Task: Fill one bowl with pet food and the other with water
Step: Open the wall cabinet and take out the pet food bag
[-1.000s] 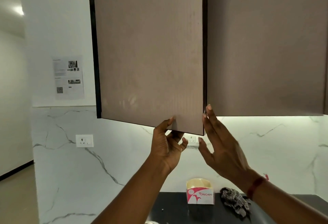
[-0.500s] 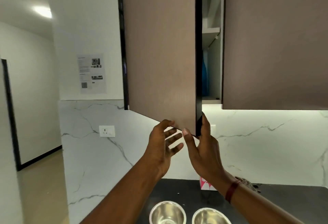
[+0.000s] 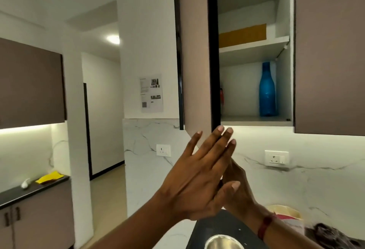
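Left hand flat, fingers straight, below the cabinet door; right hand behind it, grip cannot be told. Push it wide before reaching for the blue bottle.

cabinet door now wide open, blue bottle in view

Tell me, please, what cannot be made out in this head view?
In the head view:
right hand: mostly behind the left hand; its grip is unclear.
steel bowl: cut off by the bottom edge; contents unseen.
red item: mostly hidden by the open cabinet door.
wall sheet: print too small to read.
blue bottle: fill level unclear.
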